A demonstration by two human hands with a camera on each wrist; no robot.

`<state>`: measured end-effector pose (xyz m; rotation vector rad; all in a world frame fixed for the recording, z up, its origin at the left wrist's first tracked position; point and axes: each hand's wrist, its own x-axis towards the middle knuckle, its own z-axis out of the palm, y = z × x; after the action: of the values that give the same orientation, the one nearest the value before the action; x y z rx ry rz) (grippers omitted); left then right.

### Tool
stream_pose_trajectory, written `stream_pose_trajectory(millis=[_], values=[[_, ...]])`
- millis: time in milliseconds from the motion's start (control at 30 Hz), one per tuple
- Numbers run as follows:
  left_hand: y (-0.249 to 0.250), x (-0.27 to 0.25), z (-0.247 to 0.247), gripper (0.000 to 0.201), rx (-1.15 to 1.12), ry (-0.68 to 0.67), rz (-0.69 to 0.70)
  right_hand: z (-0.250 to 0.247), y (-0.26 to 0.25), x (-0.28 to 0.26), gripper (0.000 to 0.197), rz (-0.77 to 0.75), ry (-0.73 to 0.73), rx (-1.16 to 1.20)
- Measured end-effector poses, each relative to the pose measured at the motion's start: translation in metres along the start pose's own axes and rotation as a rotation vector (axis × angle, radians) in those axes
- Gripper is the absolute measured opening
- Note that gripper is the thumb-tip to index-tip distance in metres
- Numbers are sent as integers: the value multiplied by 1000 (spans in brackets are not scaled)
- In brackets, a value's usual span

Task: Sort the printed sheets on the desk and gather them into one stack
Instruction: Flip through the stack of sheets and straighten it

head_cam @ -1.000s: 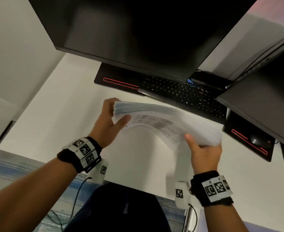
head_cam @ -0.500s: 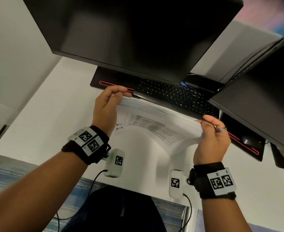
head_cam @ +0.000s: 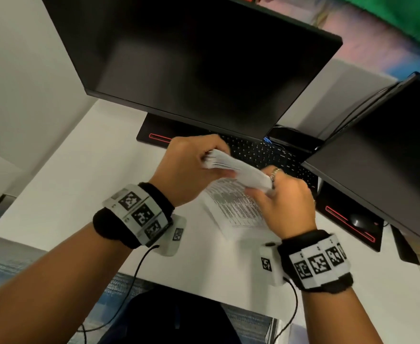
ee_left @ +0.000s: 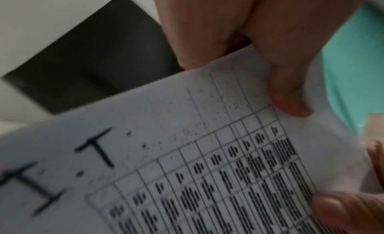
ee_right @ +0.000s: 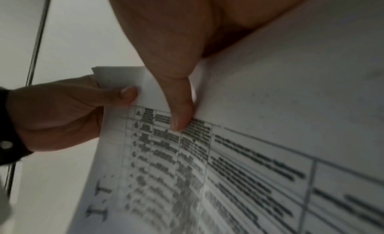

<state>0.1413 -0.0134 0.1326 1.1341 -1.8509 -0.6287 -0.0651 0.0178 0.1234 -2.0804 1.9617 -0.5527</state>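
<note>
Since the earlier frames the stack of printed sheets [head_cam: 238, 170] has been tipped up from lying spread between the hands, and the two hands are now sitting much closer together, just in front of the keyboard [head_cam: 273, 155]. The left hand [head_cam: 189, 170] is gripping the stack's upper left end, its fingers [ee_left: 286, 83] curled over the top edge and pinching the paper against the thumb. The right hand [head_cam: 285, 202] is gripping the lower right end, thumb pressing on the printed face and the other fingers [ee_right: 180, 117] wrapped behind the sheets. The stack is hanging in the air above the white counter [head_cam: 62, 184], held between both hands, its top edge tilting down toward the right. The facing page is showing a ruled table [ee_left: 228, 180] of blurred print that cannot be read. A dark monitor [head_cam: 194, 63] is standing behind the keyboard, and a second one [head_cam: 387, 155] is angling in on the right.
</note>
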Motion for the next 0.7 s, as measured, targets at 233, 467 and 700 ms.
stream_pose_trajectory(millis=[233,467,700], values=[[-24,-13,-13,109,6,517,-162,-6,24,-15,35,268,202,896],[-41,-8,0,41,-601,12,-494,14,18,-9,37,272,216,1077],[-40,-52,38,14,-230,130,-456,63,21,-40,44,445,348,1011]])
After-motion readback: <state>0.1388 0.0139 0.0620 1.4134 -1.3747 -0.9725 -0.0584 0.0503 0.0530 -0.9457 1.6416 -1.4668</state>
